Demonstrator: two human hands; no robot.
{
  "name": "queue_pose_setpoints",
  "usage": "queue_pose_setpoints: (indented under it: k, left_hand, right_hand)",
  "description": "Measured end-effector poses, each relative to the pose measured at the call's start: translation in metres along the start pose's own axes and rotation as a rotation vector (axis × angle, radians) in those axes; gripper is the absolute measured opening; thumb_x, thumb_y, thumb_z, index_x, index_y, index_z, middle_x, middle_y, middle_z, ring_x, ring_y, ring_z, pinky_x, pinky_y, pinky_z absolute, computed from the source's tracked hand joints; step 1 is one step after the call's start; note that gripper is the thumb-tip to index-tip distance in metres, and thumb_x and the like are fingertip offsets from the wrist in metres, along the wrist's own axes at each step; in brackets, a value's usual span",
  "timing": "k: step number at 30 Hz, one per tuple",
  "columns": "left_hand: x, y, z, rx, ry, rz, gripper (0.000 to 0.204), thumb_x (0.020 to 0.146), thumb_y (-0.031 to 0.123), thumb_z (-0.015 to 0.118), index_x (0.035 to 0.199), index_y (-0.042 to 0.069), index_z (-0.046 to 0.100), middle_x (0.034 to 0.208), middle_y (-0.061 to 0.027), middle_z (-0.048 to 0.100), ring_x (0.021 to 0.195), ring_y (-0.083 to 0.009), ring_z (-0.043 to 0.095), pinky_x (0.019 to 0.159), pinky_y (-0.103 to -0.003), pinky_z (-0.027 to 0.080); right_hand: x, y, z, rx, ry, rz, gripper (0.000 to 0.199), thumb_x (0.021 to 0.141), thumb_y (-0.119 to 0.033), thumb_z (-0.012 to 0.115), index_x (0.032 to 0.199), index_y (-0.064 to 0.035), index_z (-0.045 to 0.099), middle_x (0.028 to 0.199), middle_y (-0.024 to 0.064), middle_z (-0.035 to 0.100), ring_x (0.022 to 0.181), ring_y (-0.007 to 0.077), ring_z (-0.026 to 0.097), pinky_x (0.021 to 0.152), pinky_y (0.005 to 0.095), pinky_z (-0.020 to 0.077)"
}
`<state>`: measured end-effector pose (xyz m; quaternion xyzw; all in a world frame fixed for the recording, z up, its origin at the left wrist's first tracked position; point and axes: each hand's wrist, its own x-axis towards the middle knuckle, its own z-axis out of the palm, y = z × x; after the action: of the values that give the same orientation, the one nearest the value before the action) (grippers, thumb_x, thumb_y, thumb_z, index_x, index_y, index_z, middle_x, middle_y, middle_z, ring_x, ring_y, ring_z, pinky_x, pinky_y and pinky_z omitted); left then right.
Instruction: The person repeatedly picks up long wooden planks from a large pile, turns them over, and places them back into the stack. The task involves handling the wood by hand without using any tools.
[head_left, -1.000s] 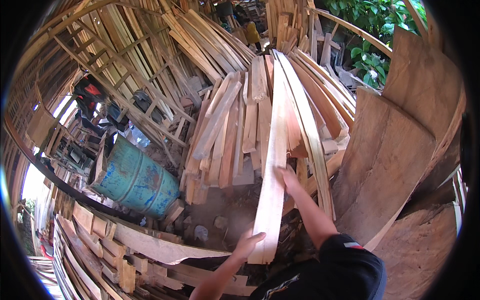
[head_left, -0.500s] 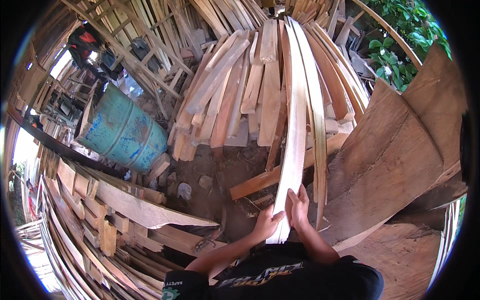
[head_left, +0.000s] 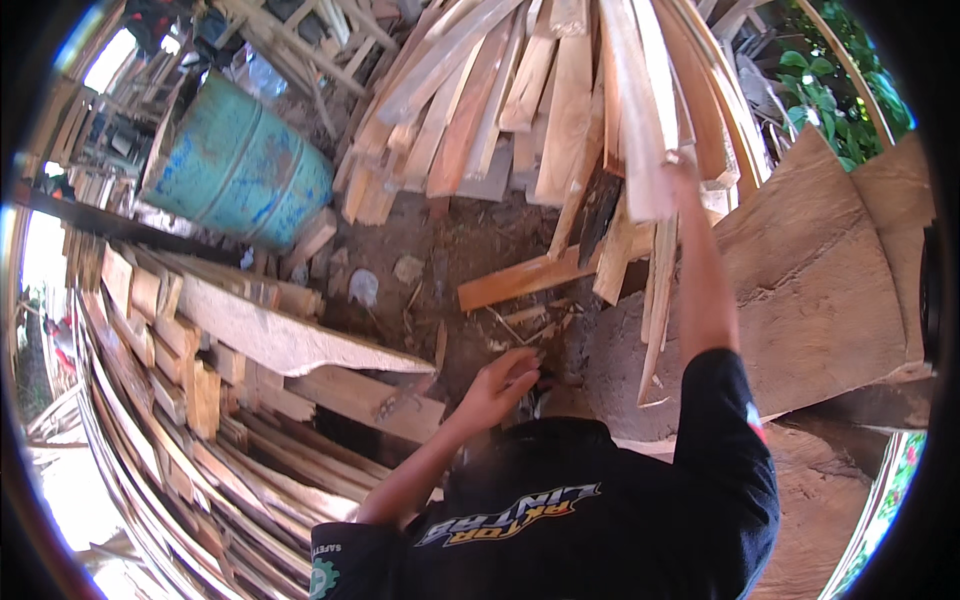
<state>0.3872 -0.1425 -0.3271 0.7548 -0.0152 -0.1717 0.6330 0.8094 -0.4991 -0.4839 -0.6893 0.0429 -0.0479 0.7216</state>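
Head view, looking down: the right hand (head_left: 683,170) is raised at arm's length and closed on the lower end of a pale plank (head_left: 632,110), fingers wrapped round its edge. The plank is long, narrow and light yellow, cleaner than the reddish boards beside it, and it leans up and away into the stack (head_left: 500,100) of boards propped against each other at the top of the picture. The left hand (head_left: 505,380) hangs low near the chest, fingers loosely curled and half open, holding nothing that I can see.

Beneath the hands is bare dirt with one short orange board (head_left: 520,282) lying flat and a few splinters round it. One blue-green drum (head_left: 238,172) lies on its side to the left. Two big rough slabs (head_left: 820,290) lean at the right. The stack holds well over a dozen boards; too many overlap to count exactly. More offcuts (head_left: 190,370) are piled along the left edge.
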Motion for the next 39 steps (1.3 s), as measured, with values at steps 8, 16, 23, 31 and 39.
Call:
queue_pose_setpoints:
  k: [8, 16, 23, 31, 39]
  left_hand:
    - [-0.124, -0.079, 0.024, -0.169, 0.453, -0.345, 0.028, 0.092, 0.013, 0.057, 0.116, -0.002, 0.056, 0.106, -0.0099, 0.065, 0.098, -0.0157, 0.061, 0.085, -0.031, 0.049]
    - [-0.118, -0.002, -0.057, 0.396, 1.151, 0.042, 0.021, 0.086, 0.001, 0.057, 0.107, -0.001, 0.059, 0.098, -0.0163, 0.062, 0.091, -0.0294, 0.063, 0.081, -0.034, 0.05]
    - [-0.135, -0.001, -0.132, 0.874, 1.413, 0.099, 0.036, 0.082, 0.004, 0.061, 0.117, 0.001, 0.052, 0.12, -0.0189, 0.053, 0.115, -0.0378, 0.049, 0.097, -0.043, 0.04]
    - [-0.075, -0.043, -0.161, 1.021, 1.182, -0.144, 0.057, 0.087, 0.039, 0.06, 0.133, 0.009, 0.045, 0.144, -0.0167, 0.035, 0.136, -0.0383, 0.025, 0.109, -0.057, 0.021]
    - [-0.056, -0.06, -0.161, 1.049, 1.185, -0.184, 0.041, 0.084, 0.036, 0.061, 0.115, 0.01, 0.061, 0.131, -0.0112, 0.05, 0.13, -0.034, 0.036, 0.108, -0.058, 0.019]
  right_hand:
    - [-0.036, -0.001, 0.081, -0.88, -0.267, 0.145, 0.066, 0.082, -0.04, 0.064, 0.13, 0.0022, 0.049, 0.13, 0.0216, 0.053, 0.124, 0.0308, 0.048, 0.104, 0.0367, 0.0352]
    - [-0.036, 0.087, 0.052, -0.955, -0.086, -0.213, 0.064, 0.084, -0.031, 0.062, 0.133, 0.0043, 0.041, 0.133, 0.024, 0.047, 0.123, 0.0366, 0.045, 0.106, 0.0404, 0.0337]
    - [-0.07, 0.054, 0.097, -1.071, -0.137, -0.053, 0.055, 0.089, -0.023, 0.054, 0.137, -0.0036, 0.036, 0.132, 0.0279, 0.044, 0.124, 0.042, 0.041, 0.101, 0.0489, 0.0365]
    - [-0.131, -0.025, 0.183, -1.1, -0.268, -0.625, 0.049, 0.085, -0.015, 0.059, 0.13, -0.0019, 0.044, 0.136, 0.0248, 0.041, 0.126, 0.0409, 0.04, 0.106, 0.0468, 0.0326]
    - [-0.13, -0.004, 0.223, -1.134, -0.757, -0.561, 0.033, 0.075, -0.015, 0.068, 0.105, -0.0021, 0.062, 0.128, 0.0162, 0.052, 0.119, 0.034, 0.048, 0.105, 0.0455, 0.0323]
